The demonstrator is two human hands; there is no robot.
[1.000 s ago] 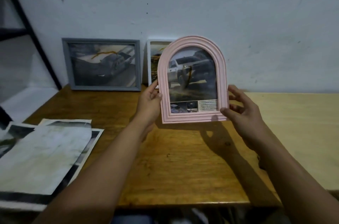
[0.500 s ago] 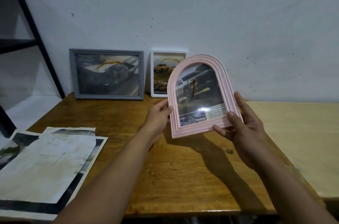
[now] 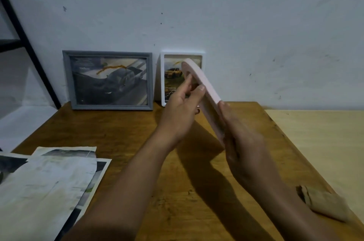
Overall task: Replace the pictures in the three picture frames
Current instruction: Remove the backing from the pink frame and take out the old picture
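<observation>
Frame in hand: arched pink plastic picture frame [image 3: 204, 91], edge-on, above the wooden table [image 3: 122, 134].
Left hand [image 3: 182, 108]: fingers pinching its upper rim.
Right hand [image 3: 241, 140]: clasping its lower end.
Beyond the hands: grey rectangular frame [image 3: 108, 80], small white frame [image 3: 182, 78], both filled.
Progress: early; pictures apparently unreplaced, loose prints [image 3: 47, 187] waiting left.

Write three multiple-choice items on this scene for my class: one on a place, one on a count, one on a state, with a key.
1. Where is the grey frame?
A. leaning on the wall
B. flat on the papers
C. in a hand

2. How many frames show?
A. two
B. three
C. four

3. How is the pink frame held?
A. by one hand
B. lying on the table
C. by both hands, edge-on to the camera

Key: A, it stands beside the white frame against the wall; B, grey, white, pink; C, left hand and right hand grip it.
</observation>
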